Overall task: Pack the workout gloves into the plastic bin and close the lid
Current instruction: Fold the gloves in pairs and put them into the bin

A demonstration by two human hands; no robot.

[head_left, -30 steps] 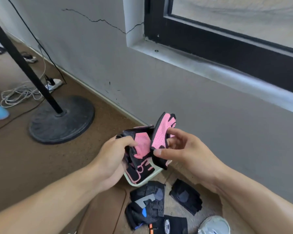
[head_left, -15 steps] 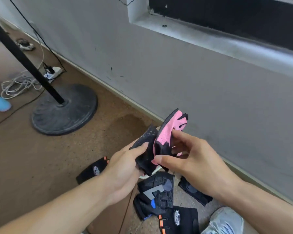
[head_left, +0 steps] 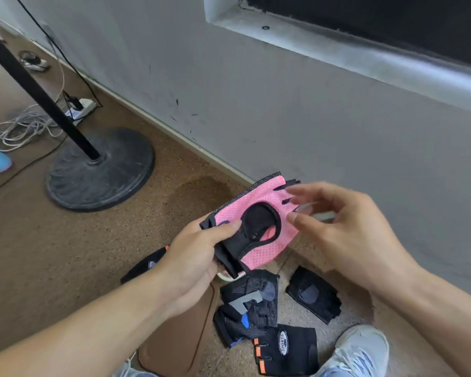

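Gripping the wrist end of one pink glove (head_left: 259, 227), the left hand (head_left: 193, 265) has its thumb pressed on top and its fingers (head_left: 215, 263) curled beneath. The right hand (head_left: 346, 235) hovers just beside the glove's finger end, fingers spread and loose, blurred, holding nothing. Below on the floor (head_left: 38, 254) lie four dark gloves: one black glove with a blue tab (head_left: 249, 306), one plain black glove (head_left: 313, 297), one orange-striped glove (head_left: 288, 349) with a round logo, and one logo glove (head_left: 147, 265) partly hidden behind the left wrist. Only a pale sliver of bin rim (head_left: 229, 276) shows under the pink glove. One grey shoe (head_left: 362, 349) sits nearby.
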